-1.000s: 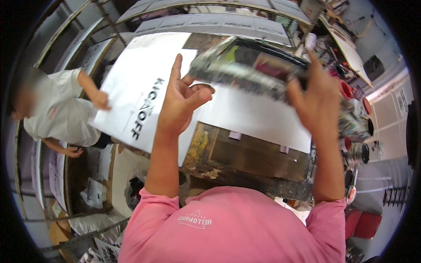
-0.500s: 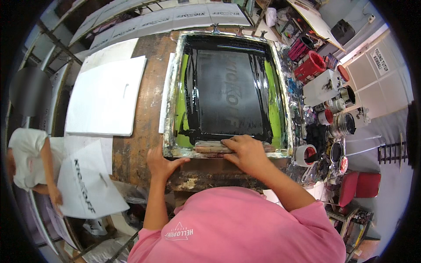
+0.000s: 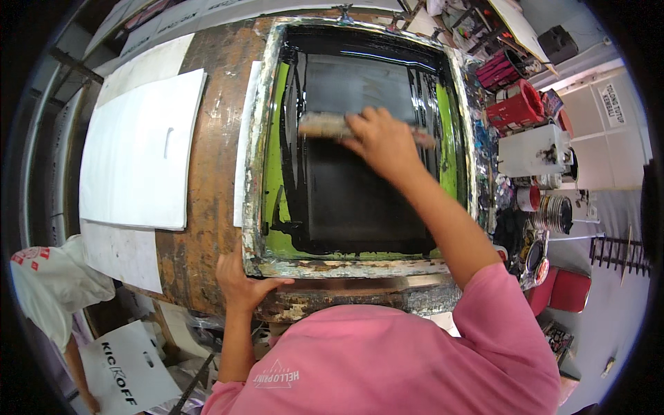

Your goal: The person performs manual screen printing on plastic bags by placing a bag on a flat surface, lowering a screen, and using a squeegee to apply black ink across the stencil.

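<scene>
A wooden-handled squeegee (image 3: 325, 126) lies across the screen-printing frame (image 3: 346, 268), gripped in my right hand (image 3: 387, 142). Black ink (image 3: 366, 207) covers most of the mesh, with bright green strips (image 3: 453, 149) showing along both sides. The frame's worn rim is spotted with paint. At its near left corner, my left hand (image 3: 238, 283) is open against the frame, thumb stretched along the near edge. White sheet material (image 3: 247, 138) sticks out from beneath the frame's left side.
A stack of white bags (image 3: 142, 152) lies on the stained wooden table (image 3: 207, 138) to the left. Another person (image 3: 59, 290) at lower left holds a printed white bag (image 3: 131, 370). Red containers (image 3: 515, 104), cans and tape rolls (image 3: 551, 212) crowd the right side.
My right hand has pushed the squeegee from the near edge to beyond the screen's middle. My left hand stays at the corner. The other person has moved lower with the printed bag.
</scene>
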Demonstrator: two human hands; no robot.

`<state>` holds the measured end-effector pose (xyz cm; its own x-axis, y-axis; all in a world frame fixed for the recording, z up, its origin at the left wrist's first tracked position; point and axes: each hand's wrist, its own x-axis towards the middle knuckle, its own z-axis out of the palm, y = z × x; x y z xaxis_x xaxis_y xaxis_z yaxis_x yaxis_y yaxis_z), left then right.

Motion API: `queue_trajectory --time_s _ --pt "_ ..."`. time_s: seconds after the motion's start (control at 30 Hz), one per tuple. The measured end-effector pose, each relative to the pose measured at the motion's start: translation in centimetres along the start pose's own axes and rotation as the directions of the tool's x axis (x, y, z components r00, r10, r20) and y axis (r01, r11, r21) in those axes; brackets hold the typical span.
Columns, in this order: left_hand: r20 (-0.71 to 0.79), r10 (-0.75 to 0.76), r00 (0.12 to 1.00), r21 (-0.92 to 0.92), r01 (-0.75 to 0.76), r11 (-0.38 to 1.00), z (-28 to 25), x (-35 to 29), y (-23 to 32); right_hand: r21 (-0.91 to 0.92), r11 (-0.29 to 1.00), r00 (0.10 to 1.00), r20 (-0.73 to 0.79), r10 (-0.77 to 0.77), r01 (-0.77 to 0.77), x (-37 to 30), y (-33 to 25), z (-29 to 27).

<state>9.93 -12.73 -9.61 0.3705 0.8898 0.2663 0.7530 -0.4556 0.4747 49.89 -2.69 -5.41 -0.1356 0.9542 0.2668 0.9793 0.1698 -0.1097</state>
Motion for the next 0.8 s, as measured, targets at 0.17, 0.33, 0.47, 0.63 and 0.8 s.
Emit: queue_trajectory --time_s 0.17,0.33,0.47,0.63,0.8 --pt "0.011 -0.017 1.0 -0.021 0.018 1.0 0.0 -0.1 0.1 -0.106 0.994 0.991 -0.127 -0.03 0.016 8.7 5.8 2.2" --pt "-0.014 -0.034 0.999 -0.04 0.033 0.999 0.0 0.0 0.4 -0.087 0.995 0.998 -0.043 -0.046 0.042 11.3 7.4 1.0" --pt "-0.072 -0.038 0.997 -0.041 0.035 0.999 0.2 -0.2 0.5 0.134 0.991 0.977 0.213 -0.031 0.002 6.8 4.1 -4.0" --pt "-0.12 -0.024 0.992 -0.049 0.018 0.999 0.7 -0.8 -0.2 0.264 0.963 0.951 0.309 -0.032 -0.053 -8.5 -5.0 -9.9" --pt "-0.104 -0.113 0.988 -0.316 0.075 0.946 -0.1 0.1 1.4 0.178 0.978 0.981 0.181 0.075 -0.108 -15.5 -10.8 -11.6"
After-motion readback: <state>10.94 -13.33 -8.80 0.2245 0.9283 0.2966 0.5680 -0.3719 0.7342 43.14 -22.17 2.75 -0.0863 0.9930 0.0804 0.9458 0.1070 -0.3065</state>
